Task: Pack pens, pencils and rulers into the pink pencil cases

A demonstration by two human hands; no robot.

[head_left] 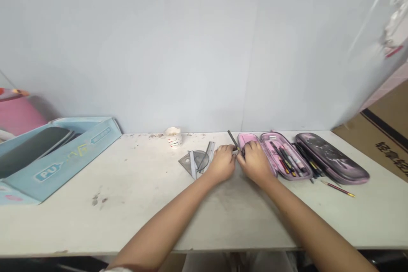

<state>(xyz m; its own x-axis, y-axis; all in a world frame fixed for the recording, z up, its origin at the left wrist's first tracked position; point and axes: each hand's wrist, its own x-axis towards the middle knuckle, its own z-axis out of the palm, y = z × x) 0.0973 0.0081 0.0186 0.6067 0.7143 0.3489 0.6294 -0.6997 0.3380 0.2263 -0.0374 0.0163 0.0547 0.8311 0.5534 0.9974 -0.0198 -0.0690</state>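
My left hand point(222, 163) and my right hand point(255, 162) meet at the far middle of the white table point(134, 204), fingers curled. Between their fingertips they pinch a thin dark pencil point(233, 140) that slants up and away. Just right of my right hand lies an open pink pencil case point(280, 157) with several pens and pencils in its tray, its dark lid point(333, 163) folded out to the right. Left of my left hand lie a clear protractor, a set square and a ruler point(198, 160), overlapping.
A small white cup point(174, 137) stands by the wall. A light-blue box point(60, 157) lies at the table's left end, with something pink behind it. A red pencil point(338, 188) lies loose right of the case. A cardboard box point(379, 136) stands at the far right.
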